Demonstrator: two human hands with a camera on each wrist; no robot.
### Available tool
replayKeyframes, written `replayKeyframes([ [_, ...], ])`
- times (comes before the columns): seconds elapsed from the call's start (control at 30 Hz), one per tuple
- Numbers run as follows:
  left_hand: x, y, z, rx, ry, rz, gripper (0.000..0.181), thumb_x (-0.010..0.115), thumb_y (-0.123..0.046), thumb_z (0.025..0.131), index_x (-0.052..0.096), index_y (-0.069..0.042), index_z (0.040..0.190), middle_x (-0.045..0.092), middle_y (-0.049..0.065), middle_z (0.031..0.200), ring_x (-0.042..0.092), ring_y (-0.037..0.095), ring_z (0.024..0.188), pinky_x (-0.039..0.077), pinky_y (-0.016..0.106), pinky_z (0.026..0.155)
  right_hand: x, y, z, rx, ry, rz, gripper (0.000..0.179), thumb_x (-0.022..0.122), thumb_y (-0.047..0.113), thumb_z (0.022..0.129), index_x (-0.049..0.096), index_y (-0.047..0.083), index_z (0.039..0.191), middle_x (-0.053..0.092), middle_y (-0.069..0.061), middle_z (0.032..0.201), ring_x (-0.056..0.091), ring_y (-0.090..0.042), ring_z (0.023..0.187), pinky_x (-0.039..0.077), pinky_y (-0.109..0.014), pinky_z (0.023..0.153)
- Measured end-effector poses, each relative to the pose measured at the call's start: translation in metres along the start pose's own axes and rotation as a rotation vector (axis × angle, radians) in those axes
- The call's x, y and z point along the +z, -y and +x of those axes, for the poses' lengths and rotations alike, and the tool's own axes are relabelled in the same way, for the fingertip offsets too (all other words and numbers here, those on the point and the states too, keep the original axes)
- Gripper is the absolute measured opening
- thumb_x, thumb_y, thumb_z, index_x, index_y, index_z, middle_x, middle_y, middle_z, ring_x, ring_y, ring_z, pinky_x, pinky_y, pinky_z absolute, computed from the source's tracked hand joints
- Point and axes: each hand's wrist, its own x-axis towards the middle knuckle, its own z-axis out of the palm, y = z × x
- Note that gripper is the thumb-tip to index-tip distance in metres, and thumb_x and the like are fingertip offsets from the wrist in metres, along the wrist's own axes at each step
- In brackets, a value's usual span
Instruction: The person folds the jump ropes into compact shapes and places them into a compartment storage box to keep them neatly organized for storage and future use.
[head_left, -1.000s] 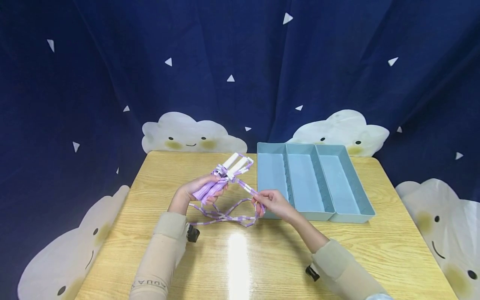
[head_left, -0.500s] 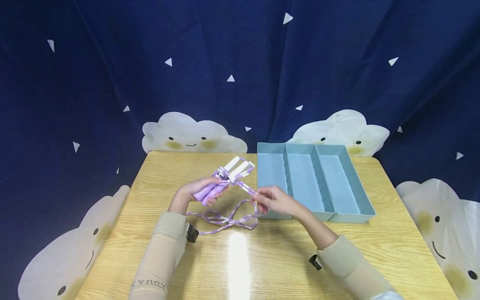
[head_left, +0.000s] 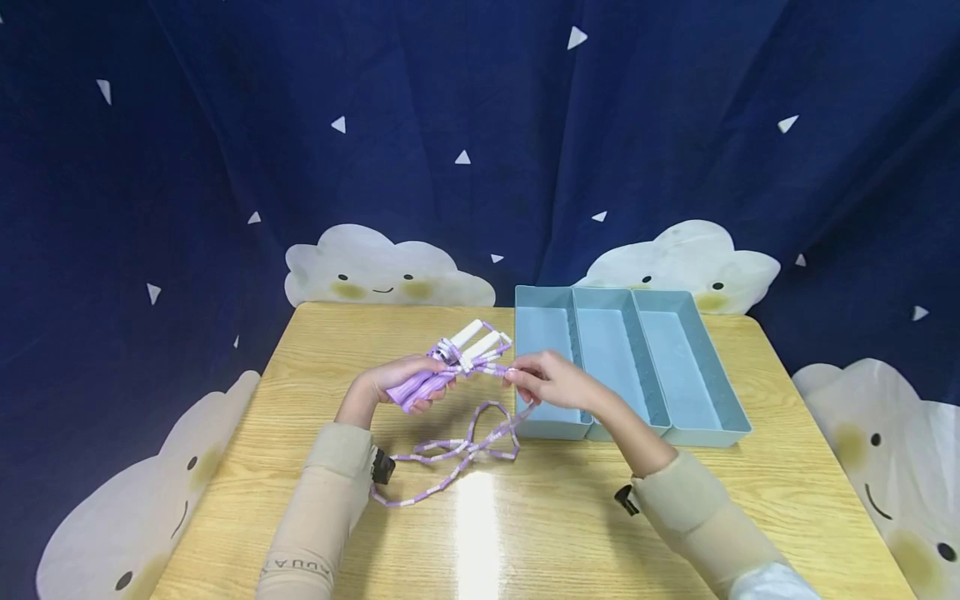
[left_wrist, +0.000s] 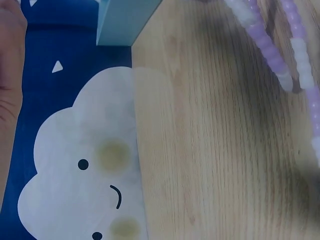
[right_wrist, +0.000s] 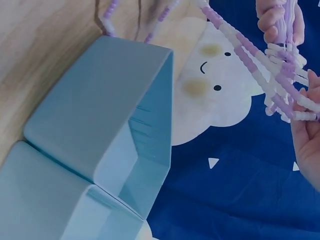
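Note:
A beaded jump rope (head_left: 453, 450) in purple and white is bundled in my left hand (head_left: 401, 377), whose fingers wrap its two handles (head_left: 422, 385), purple at the grip with white far ends. Some rope is wound around the handles' middle. My right hand (head_left: 553, 381) pinches a doubled strand just right of the bundle, above the left bin's near end. From there the remaining rope hangs in loose loops low over the table. In the right wrist view, beaded strands (right_wrist: 247, 50) run down to my right fingers (right_wrist: 302, 117), with the left hand (right_wrist: 272, 22) gripping the handles above.
Three long light-blue bins (head_left: 693, 358) stand side by side on the right of the wooden table (head_left: 330, 342). The left bin (head_left: 551, 425) lies directly under my right hand. A dark blue curtain (head_left: 465, 100) with white clouds hangs behind the table.
My right hand has moved up and away from me, drawing the strand along the bundle. The handles have shifted slightly down and right. The loose loops have swung toward the near side.

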Motion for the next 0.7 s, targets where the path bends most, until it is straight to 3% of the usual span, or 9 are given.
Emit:
replayKeyframes([
  [0.37, 0.000, 0.001, -0.001, -0.046, 0.014, 0.057, 0.028, 0.030, -0.026, 0.095, 0.050, -0.005, 0.094, 0.047, 0.000, 0.065, 0.040, 0.004, 0.044, 0.032, 0.017, 0.037, -0.012, 0.004, 0.012, -0.052, 0.013, -0.135, 0.019, 0.050, 0.013, 0.094, 0.059, 0.008, 0.078, 0.046, 0.005, 0.057, 0.042, -0.006, 0.051, 0.040, -0.021, 0.048],
  [0.7, 0.003, -0.002, -0.001, -0.123, 0.066, 0.125, 0.030, 0.034, -0.026, 0.094, 0.053, -0.003, 0.093, 0.047, 0.003, 0.065, 0.041, 0.005, 0.044, 0.033, 0.017, 0.037, -0.026, 0.006, 0.022, -0.089, 0.086, -0.246, 0.015, 0.053, 0.015, 0.092, 0.064, 0.007, 0.084, 0.043, 0.009, 0.056, 0.039, -0.003, 0.050, 0.036, -0.020, 0.048],
])
